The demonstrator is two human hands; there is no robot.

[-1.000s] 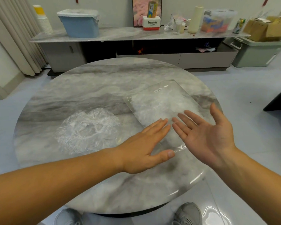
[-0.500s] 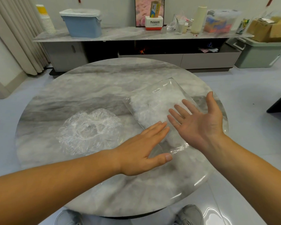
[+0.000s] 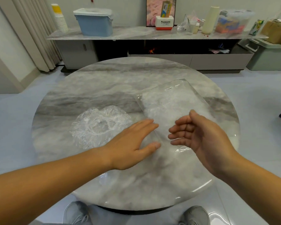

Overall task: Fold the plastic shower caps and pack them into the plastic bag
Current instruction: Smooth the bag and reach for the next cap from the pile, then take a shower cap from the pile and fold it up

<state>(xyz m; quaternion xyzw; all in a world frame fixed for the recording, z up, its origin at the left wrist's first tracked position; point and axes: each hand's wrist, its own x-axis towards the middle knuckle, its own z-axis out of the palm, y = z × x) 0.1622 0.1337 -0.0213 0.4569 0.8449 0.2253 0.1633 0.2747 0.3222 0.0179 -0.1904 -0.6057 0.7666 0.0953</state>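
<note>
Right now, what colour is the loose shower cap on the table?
The shower cap is clear, colourless crinkled plastic, seen best in the head view.

At four o'clock the right hand (image 3: 201, 137) is hiding the near corner of the plastic bag (image 3: 173, 103). The bag's label (image 3: 168, 89) is printed too small to read. At two o'clock the picture's edge is cutting off the cardboard box (image 3: 276, 30).

A shower cap (image 3: 99, 125) lies at nine o'clock on the desk (image 3: 104, 82), a plastic bag (image 3: 173, 103) at two o'clock. The left grip (image 3: 133, 143) lies flat at the bag's near edge. The right grip (image 3: 199, 135) hovers, fingers (image 3: 182, 125) loosely curled.
</note>
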